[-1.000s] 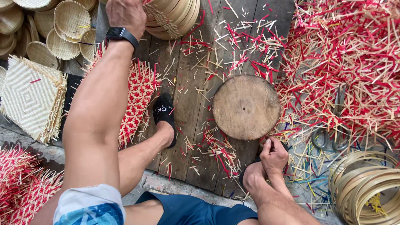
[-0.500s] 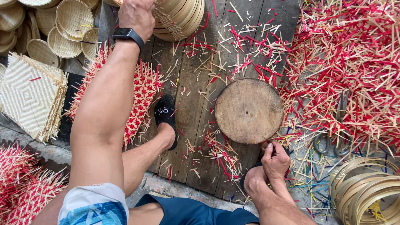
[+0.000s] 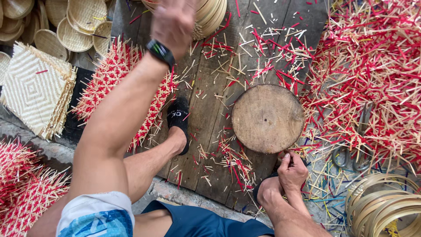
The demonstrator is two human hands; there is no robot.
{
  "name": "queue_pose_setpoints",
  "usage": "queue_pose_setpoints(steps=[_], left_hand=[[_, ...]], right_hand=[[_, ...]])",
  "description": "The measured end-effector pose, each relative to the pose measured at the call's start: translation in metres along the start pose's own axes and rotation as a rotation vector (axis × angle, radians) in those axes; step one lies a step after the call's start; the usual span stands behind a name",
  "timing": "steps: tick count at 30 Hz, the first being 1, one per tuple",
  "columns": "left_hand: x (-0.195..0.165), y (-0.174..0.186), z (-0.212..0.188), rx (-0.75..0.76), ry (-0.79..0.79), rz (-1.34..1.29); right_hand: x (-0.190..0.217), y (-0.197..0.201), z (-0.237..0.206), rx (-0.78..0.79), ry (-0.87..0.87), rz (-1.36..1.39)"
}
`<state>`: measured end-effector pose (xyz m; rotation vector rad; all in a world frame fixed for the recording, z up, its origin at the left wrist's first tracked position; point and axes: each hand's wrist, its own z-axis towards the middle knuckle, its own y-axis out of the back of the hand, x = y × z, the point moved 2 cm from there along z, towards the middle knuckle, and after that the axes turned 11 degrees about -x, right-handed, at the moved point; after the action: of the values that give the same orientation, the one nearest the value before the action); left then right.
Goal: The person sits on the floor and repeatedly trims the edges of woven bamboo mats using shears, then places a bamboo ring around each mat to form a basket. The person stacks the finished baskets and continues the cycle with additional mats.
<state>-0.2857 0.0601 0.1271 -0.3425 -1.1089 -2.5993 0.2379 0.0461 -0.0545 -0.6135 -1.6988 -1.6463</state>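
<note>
Two hands in the shot, and they're well apart. Your left hand (image 3: 173, 22) is stretched way out to the top of the view, black smartwatch (image 3: 160, 52) on the wrist, sitting right at the stack of round pale bamboo hoops (image 3: 210, 13) at the top edge. It's motion-blurred, so honestly can't tell whether the fingers are spread or gripping a hoop.

Your right hand (image 3: 292, 170) is down low by your knee, just under the edge of the round, worn wooden chopping block (image 3: 268, 117). The fingers are curled in and bunched together, thumb against the fingertips like a pinch, but whatever's in there is too small to make out.

The block sits on the dark wooden plank floor (image 3: 210, 109), which is littered with red and natural-coloured bamboo offcuts (image 3: 372, 74), piled thickest on the right. A pair of metal scissors (image 3: 356, 151) lies half buried in that pile. Bottom right there's a coil of thin bamboo hoop strips (image 3: 386, 206).

Left of your arm: a red-and-natural woven mat with spiky uncut ends (image 3: 112, 74), a stack of square pale woven mats (image 3: 33, 87), and small round woven baskets (image 3: 81, 22) up in the corner. Your foot in a black sandal (image 3: 177, 118) rests on the planks.
</note>
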Motion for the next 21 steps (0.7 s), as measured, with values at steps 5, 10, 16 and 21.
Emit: queue_pose_setpoints(steps=[5, 10, 16, 21], left_hand=[[-0.097, 0.059, 0.006, -0.032, -0.541, -0.257], [-0.123, 0.078, -0.019, 0.015, -0.521, -0.436], [-0.062, 0.044, -0.124, 0.625, 0.419, -0.550], [-0.012, 0.057, -0.244, 1.357, 1.041, 0.044]], right_hand=[[-0.006, -0.001, 0.003, -0.022, 0.108, 0.010], [-0.020, -0.002, 0.006, -0.024, 0.123, 0.004], [-0.035, -0.004, 0.011, -0.014, 0.110, 0.005], [-0.042, -0.004, 0.014, 0.006, 0.102, -0.032]])
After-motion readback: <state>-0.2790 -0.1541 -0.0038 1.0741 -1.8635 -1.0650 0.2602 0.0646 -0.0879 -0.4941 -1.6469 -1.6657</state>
